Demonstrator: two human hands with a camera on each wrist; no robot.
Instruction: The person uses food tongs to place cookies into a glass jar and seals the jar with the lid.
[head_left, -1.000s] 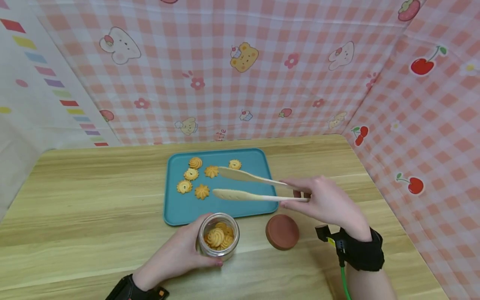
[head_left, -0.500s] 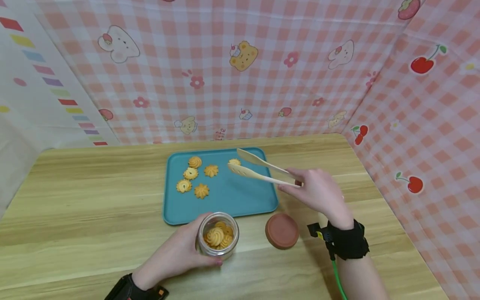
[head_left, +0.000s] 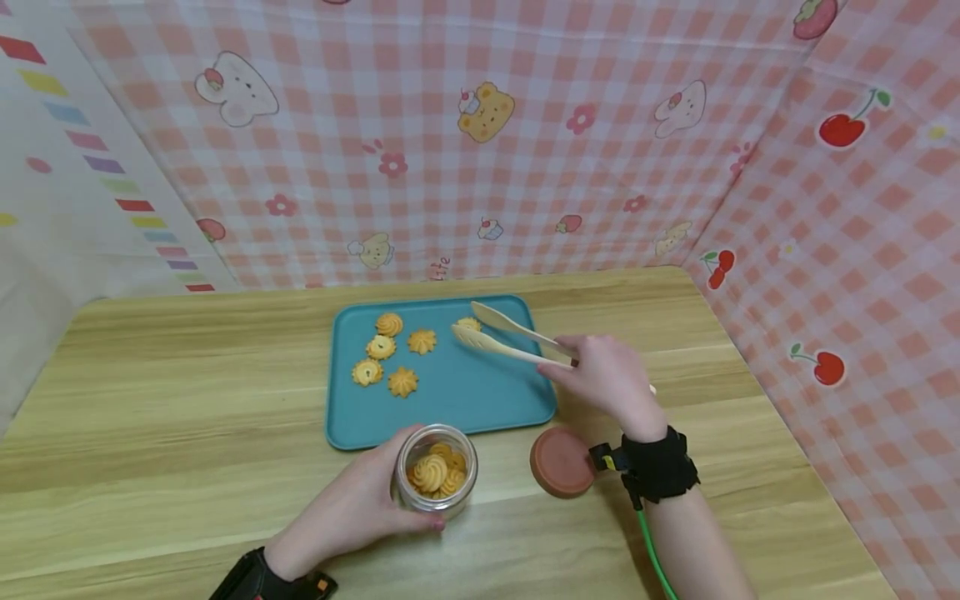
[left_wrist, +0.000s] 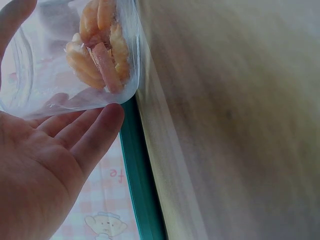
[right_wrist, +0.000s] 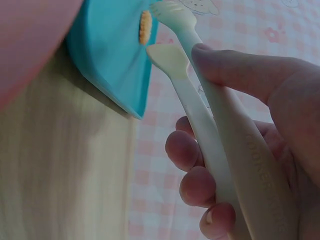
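My left hand [head_left: 363, 500] holds an upright glass jar [head_left: 471, 471] at the front, thumb and fingers around its side. Piped butter cookies [head_left: 431, 473] lie inside; the left wrist view shows them through the jar wall [left_wrist: 50, 75]. With my right hand [head_left: 607, 379] I grip cream-coloured tongs [head_left: 491, 344], their tips apart. The tips reach over the tray's back right, on either side of a round cookie [head_left: 468, 322] that they partly cover. In the right wrist view this cookie [right_wrist: 145, 27] appears beside the tong tips, thumb on one arm and fingers around the other.
The teal tray [head_left: 480, 396] lies behind the jar, with several more cookies [head_left: 403, 382] on its left half. A reddish-brown round lid [head_left: 558, 467] rests on the wooden table [head_left: 187, 400] near my right wrist. Checked cloth [head_left: 555, 183] hangs behind and at the right.
The tongs have moved back from the tray's middle to the cookie at the back right, their tips drawing closer together. My right forearm has shifted left; my left hand and the jar stay put.
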